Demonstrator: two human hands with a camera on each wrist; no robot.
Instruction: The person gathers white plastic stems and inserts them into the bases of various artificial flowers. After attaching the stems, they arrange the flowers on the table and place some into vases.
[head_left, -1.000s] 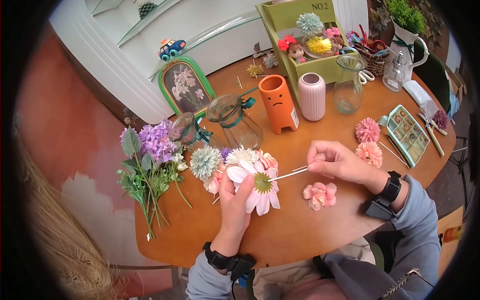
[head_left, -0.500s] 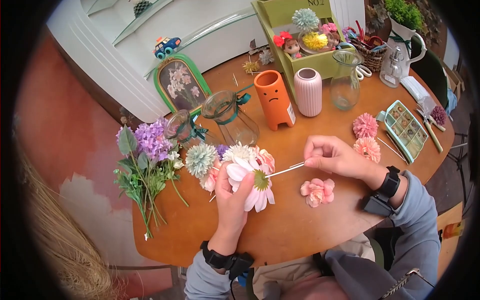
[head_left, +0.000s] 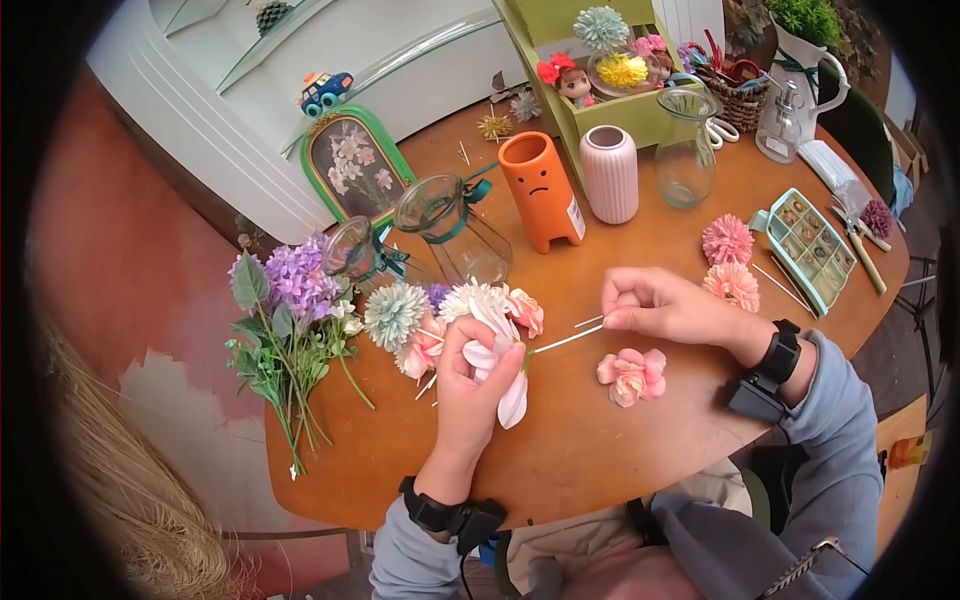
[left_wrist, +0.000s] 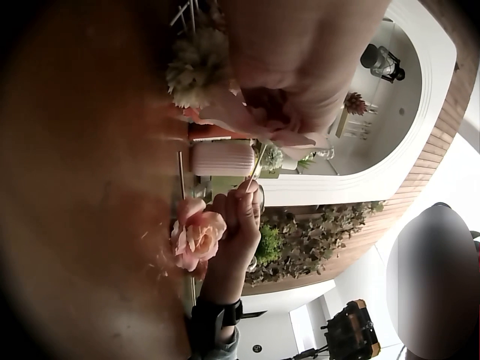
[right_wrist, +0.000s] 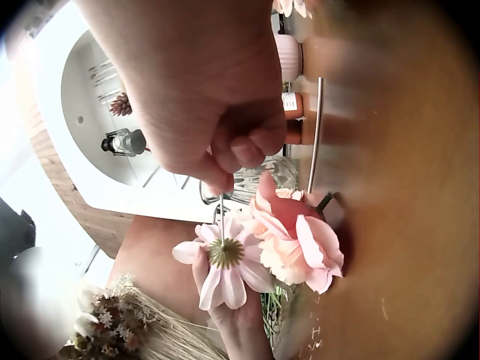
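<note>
**Pale pink flower [head_left: 512,403] and white stick [head_left: 568,339] held in line over the tabletop [head_left: 610,455]**

Flower at the centre of the frame in the head view, petals nearly edge-on, green base [right_wrist: 226,253] turned to the right of the picture. Left hand [head_left: 467,390] pinches it, thumb to the base side, petals lying against the fingers. Likely gripped close to the middle because loose petals alone would give poor support.

Right hand [head_left: 662,308], right of centre, pinches the far end of the stick between thumb and fingertips, other fingers curled in. Stick slopes down-left to the green base; right wrist view shows it meeting the base near its middle. How firmly seated: cannot tell. Fingertip hold at the end probably leaves the shaft free and lets the angle be trimmed finely. Base faces the right hand, presumably to keep the join in sight.

Coral-pink flower [head_left: 632,378] lies just below the right hand, apart from it. Blue-green pompom flower [head_left: 395,316] and others bunch left of the left hand, seemingly kept within reach. Purple bunch [head_left: 300,283] at mid-left. Orange vase [head_left: 540,195], pink ribbed vase [head_left: 610,175] and clear vase [head_left: 686,165] stand upright in the upper centre, perhaps set back to spare working room.
</note>
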